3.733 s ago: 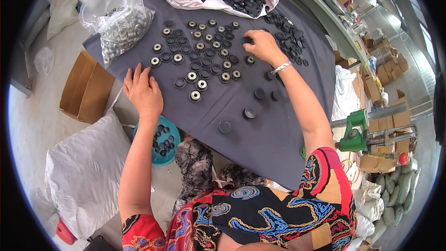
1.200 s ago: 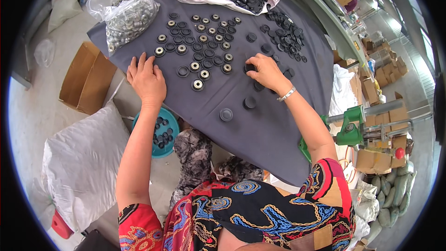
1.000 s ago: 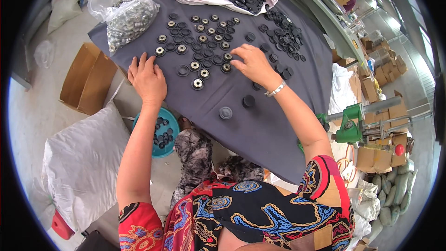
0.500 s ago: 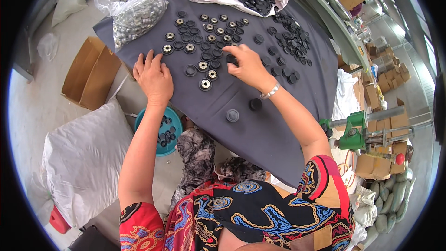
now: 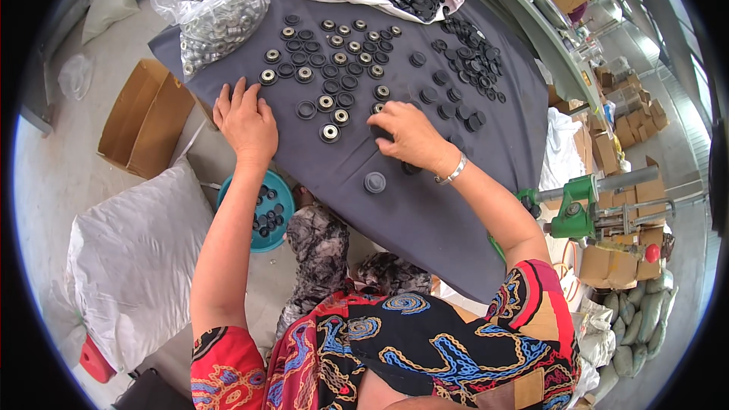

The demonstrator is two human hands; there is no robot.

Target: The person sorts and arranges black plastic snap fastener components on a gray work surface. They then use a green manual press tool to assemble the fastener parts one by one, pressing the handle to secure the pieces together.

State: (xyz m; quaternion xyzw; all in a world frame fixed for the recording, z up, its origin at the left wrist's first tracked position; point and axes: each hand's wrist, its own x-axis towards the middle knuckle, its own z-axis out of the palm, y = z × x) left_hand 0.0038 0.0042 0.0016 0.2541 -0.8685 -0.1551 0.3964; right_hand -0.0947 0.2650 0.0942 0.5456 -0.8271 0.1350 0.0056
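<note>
The right hand [image 5: 414, 135] hides whatever its curled fingers grip; the left hand [image 5: 245, 120] lies flat, fingers released, beside round black discs [image 5: 329, 133].

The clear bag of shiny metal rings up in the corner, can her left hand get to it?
Probably yes. The left hand lies flat on the dark cloth just below the clear bag, with only a few small black wheels lying low between them, so nothing blocks it.
</note>
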